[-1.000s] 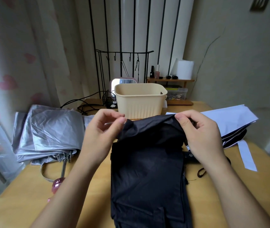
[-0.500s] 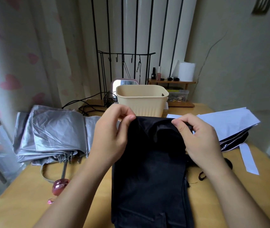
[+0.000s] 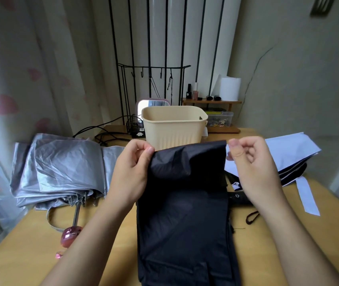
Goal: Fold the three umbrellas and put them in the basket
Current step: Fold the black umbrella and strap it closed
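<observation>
Two bare arms reach in from the near edge, the left forearm angling right and the right forearm angling left. The left hand pinches the far left corner of the black umbrella between thumb and forefinger, its other fingers curled. The right hand is raised just beside the cloth's far right corner, fingers curled inward and thumb tip up. Whether it grips the edge cannot be told.

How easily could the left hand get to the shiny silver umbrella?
Probably easily, once it lets go: the left hand pinches the black fabric umbrella, but the shiny silver umbrella lies beside it, nothing between.
</observation>
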